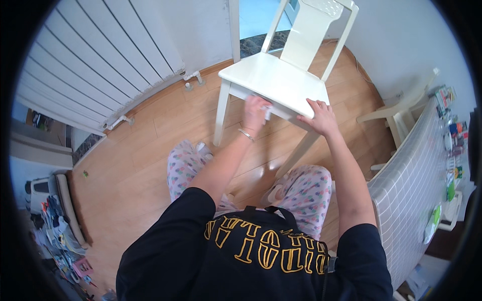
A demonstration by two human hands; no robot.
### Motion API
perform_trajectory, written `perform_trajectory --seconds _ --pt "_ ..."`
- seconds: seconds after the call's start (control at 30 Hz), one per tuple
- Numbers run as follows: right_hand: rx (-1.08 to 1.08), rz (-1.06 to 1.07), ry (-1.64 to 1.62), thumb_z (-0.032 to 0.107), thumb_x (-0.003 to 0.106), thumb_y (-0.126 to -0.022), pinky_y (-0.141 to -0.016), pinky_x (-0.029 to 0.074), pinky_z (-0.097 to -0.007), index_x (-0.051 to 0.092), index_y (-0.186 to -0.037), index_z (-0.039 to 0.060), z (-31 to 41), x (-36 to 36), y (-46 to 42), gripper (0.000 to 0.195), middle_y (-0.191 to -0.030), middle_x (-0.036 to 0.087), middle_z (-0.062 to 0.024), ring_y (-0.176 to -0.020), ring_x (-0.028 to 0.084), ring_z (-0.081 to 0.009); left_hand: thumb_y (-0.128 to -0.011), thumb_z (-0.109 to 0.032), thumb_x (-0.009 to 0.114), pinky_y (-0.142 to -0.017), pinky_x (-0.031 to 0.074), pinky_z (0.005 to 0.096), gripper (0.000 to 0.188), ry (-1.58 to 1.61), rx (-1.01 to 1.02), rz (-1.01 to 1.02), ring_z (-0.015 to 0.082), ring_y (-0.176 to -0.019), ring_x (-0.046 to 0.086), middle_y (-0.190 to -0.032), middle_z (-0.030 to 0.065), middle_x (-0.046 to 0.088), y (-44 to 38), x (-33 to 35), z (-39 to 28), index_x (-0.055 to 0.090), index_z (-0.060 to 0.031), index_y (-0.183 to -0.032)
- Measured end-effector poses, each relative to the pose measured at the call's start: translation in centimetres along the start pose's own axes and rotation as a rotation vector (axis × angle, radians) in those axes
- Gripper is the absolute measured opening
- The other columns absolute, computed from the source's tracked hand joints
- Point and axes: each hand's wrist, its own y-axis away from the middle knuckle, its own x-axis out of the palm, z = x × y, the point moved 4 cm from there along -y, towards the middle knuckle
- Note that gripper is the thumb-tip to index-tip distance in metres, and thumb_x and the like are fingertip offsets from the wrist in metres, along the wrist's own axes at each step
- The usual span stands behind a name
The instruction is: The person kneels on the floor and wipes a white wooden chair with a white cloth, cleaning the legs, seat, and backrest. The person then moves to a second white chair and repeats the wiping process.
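Observation:
A white wooden chair [276,81] stands upright on the floor before me, its seat front towards me. My left hand [257,113], with a bracelet at the wrist, holds a crumpled white cloth or wipe [268,111] against the apron under the seat's front edge; the hand is slightly blurred. At the seat's front right corner rests my right hand [320,117], fingers spread on the top and thumb at the edge, with nothing held in it. The palm side of each hand is hidden.
A white radiator [101,49] and its pipes line the left wall. To the right stands a table with a checked cover [410,180], items along its far side, and another white chair [401,124] behind it. Piled belongings [60,233] lie at lower left.

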Motion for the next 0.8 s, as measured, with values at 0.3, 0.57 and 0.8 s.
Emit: perform_trajectory --seconds 0.3,0.57,0.8 --pt "0.073 0.042 -0.021 0.076 0.058 -0.069 -0.1 0.039 -0.043 0.048 -0.136 0.0236 0.9 -0.7 0.2 0.085 -0.13 0.05 -0.0141 -0.117 0.047 -0.0348 -0.071 -0.002 0.075 -0.075 0.049 0.0345 0.011 0.055 -0.289 -0.121 0.0253 -0.081 0.062 -0.084 0.0097 0.063 0.7 -1.7 3.0 0.066 -0.004 -0.077" --pt "0.174 0.099 -0.25 0.079 0.039 -0.079 -0.106 0.032 -0.0429 0.053 -0.134 0.024 -1.5 -0.4 -0.6 0.079 -0.137 0.045 -0.0148 -0.122 0.042 -0.0357 -0.069 -0.001 0.073 -0.075 0.048 0.0343 0.01 0.142 -0.195 0.014 0.0262 -0.08 0.061 -0.083 0.0097 0.064 1.4 3.4 -2.2 0.066 -0.0041 -0.075" --pt "0.242 0.129 -0.446 0.07 0.018 -0.09 -0.109 0.025 -0.045 0.056 -0.131 0.0187 -1.5 -0.8 -0.4 0.075 -0.138 0.044 -0.0177 -0.125 0.038 -0.0387 -0.077 -0.003 0.072 -0.088 0.047 0.0308 0.011 0.094 -0.437 -0.256 0.021 -0.099 0.056 -0.111 0.01 0.054 -2.5 -1.0 2.6 0.067 0.0051 -0.083"
